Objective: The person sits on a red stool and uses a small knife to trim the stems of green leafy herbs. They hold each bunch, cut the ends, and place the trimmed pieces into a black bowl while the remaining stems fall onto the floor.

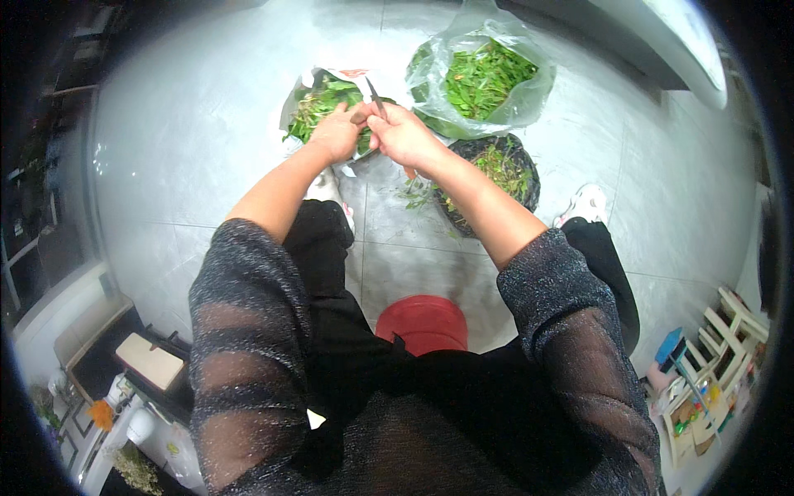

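My right hand (400, 136) is closed around a small knife, its dark narrow blade (374, 96) pointing away from me. A bit of orange-brown, possibly the handle's end, shows under the wrist. My left hand (335, 134) meets its fingertips over an open white plastic bag (308, 79) of leafy greens (322, 102). Something small and brownish lies between the hands; blur hides what it is and whether the left fingers grip anything. Right of the hands stands a clear plastic bag (530, 115) full of green leaves (487, 77). Nearer sits a black plastic bag (527, 170) with stems and leaf scraps (501, 168).
Loose leaf scraps (417, 193) lie on the grey tiled floor (205, 155) beside the black bag. A red round stool or bucket (422, 319) is between my legs. A white-edged piece of furniture (688, 43) juts in at upper right. White wooden frames (726, 341) and clutter stand lower right.
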{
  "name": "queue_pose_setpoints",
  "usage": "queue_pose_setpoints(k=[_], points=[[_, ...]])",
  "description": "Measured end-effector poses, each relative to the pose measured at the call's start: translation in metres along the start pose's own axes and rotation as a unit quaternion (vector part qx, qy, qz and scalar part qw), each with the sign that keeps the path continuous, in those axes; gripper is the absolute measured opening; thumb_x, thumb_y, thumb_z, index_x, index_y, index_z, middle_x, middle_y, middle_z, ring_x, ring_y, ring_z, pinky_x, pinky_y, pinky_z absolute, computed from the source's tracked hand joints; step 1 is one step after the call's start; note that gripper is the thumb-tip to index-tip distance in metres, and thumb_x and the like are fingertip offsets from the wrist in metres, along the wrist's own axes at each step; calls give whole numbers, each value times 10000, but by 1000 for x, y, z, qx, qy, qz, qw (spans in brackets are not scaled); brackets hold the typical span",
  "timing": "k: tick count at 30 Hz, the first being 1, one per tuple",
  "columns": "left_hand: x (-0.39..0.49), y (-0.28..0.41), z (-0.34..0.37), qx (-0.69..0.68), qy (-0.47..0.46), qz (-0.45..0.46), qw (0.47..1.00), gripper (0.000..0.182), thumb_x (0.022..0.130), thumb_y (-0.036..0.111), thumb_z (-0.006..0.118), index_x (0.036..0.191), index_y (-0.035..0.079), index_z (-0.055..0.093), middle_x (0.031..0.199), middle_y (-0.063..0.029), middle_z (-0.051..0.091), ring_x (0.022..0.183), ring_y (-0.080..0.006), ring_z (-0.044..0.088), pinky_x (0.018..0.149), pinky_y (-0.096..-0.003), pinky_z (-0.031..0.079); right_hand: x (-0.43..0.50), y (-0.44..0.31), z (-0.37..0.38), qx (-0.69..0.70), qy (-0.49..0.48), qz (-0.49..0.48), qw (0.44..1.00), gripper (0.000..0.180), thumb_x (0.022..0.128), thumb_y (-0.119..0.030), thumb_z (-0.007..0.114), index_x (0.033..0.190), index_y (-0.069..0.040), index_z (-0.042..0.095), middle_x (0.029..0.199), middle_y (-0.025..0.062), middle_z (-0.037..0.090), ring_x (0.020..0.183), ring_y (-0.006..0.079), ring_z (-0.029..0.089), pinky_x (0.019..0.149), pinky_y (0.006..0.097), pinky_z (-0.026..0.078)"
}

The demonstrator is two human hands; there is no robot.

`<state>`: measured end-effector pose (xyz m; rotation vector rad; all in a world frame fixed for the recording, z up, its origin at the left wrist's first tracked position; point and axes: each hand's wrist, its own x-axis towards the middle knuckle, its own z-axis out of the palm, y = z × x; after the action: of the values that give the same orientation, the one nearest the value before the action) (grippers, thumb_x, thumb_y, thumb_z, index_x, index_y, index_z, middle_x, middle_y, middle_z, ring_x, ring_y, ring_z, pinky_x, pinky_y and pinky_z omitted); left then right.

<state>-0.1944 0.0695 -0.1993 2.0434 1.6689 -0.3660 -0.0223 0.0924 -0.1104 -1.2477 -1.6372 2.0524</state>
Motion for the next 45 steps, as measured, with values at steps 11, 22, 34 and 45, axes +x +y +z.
queue_pose_setpoints(k=[11,22,34,45], points=[[-66,33,-114,-18,94,-98,991,231,803,104,607,1020,38,645,970,-146,654,927,-318,635,794,-426,497,-170,-8,-68,515,14,127,848,264,986,-193,438,1157,4,476,954,103,597,666,119,510,583,249,447],[147,167,-37,11,60,102,993,324,884,131,494,1196,93,570,1216,-147,555,1066,-324,567,873,-445,470,-254,-12,-114,517,50,134,844,253,970,-173,442,1154,1,461,793,66,543,544,78,401,491,212,312],[186,142,57,246,57,33,967,262,887,152,464,1121,102,571,983,-85,623,899,-261,615,738,-370,499,-264,-2,-149,538,95,137,826,206,967,-166,438,1099,-19,499,819,79,572,580,94,450,525,229,357],[153,116,-43,-138,204,-100,964,348,759,196,615,1100,161,669,970,-190,664,932,-360,626,818,-429,496,-260,-6,-131,469,95,115,870,258,973,-194,427,1144,-6,472,777,42,538,551,66,375,494,207,294]])
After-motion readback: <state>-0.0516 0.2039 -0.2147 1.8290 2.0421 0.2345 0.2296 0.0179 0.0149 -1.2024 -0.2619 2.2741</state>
